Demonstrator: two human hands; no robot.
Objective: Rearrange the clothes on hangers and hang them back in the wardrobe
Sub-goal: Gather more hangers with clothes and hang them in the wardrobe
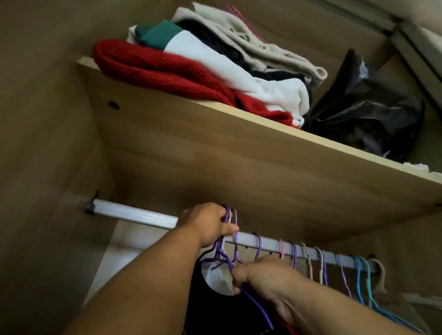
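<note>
My left hand (pixel 209 227) grips purple hanger hooks (pixel 228 216) on the rail (pixel 138 214); my right hand (pixel 264 275) pinches one purple hanger (pixel 256 306) below it. The rail's left end is open.

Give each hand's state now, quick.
Left hand: grips purple wire hanger hooks at the grey metal rail.
Right hand: grips a purple wire hanger's lower arm.

wardrobe (pixel 23 117): light-brown wood panels | shelf (pixel 240 152): pale board | light: dim

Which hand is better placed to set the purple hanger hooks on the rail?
Probably the left hand: it grips the hooks at the rail; the right hand holds a hanger lower.
</note>
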